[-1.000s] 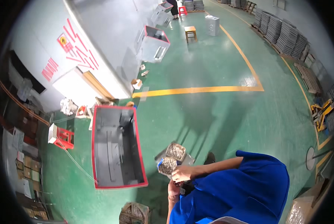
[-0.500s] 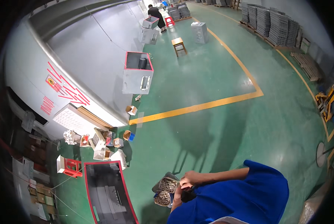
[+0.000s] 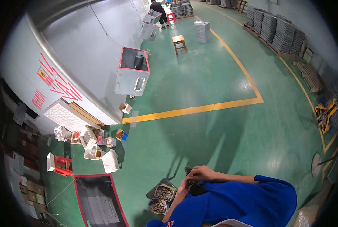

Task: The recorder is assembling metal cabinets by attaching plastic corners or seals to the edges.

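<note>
My right hand (image 3: 202, 173) reaches in from the right, its fingers bent down against my left hand (image 3: 183, 187). Both hands are closed and meet close in front of my blue shirt (image 3: 237, 202). Something small and dark (image 3: 192, 183) shows at the fingers; its kind cannot be made out. Left of my left forearm stand two containers of small loose pieces, an upper one (image 3: 165, 192) and a lower one (image 3: 158, 206). A dark rounded thing (image 3: 187, 170) shows just beyond my hands.
A red-rimmed grey metal cabinet (image 3: 114, 196) lies at the lower left, near a red stool (image 3: 63, 166) and several boxes (image 3: 89, 138). Farther off are another cabinet (image 3: 129, 81), a wooden stool (image 3: 179, 39), a person in dark clothes (image 3: 159, 11) and stacked grey parts (image 3: 282, 34).
My view has shifted, so the cabinets and boxes sit farther left. My hands have moved slightly up and remain together; the right hand now lies more over the left.
</note>
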Demonstrator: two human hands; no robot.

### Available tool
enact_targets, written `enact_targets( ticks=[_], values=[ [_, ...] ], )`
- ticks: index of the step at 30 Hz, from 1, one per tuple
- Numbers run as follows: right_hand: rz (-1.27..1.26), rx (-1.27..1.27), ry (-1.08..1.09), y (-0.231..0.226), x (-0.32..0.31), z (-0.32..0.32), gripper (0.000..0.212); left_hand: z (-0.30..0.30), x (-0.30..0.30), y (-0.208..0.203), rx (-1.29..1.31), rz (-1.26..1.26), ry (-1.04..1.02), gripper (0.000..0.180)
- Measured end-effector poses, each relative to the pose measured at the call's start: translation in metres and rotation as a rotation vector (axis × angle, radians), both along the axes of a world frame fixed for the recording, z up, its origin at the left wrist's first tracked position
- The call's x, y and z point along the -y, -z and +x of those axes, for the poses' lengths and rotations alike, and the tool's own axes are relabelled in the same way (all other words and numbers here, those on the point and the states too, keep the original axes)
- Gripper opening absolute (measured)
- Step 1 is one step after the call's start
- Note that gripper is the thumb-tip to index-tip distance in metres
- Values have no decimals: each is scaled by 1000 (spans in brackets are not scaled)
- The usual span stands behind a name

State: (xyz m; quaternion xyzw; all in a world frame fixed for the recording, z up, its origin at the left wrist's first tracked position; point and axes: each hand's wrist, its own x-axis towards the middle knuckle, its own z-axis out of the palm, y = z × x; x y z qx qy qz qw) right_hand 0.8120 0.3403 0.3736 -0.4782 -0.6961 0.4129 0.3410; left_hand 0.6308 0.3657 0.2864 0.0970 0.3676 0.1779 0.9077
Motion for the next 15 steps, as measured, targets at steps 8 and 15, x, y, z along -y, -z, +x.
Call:
enact_targets(
  ticks=[8, 15],
  values=[
    [212, 84, -414, 12, -122, -31, 16, -17, -74, 7, 26, 293, -219, 33],
    [122, 130, -412, 1, -213, -62, 21, -43, -147, -23, -41, 436, -312, 28]
  ],
)
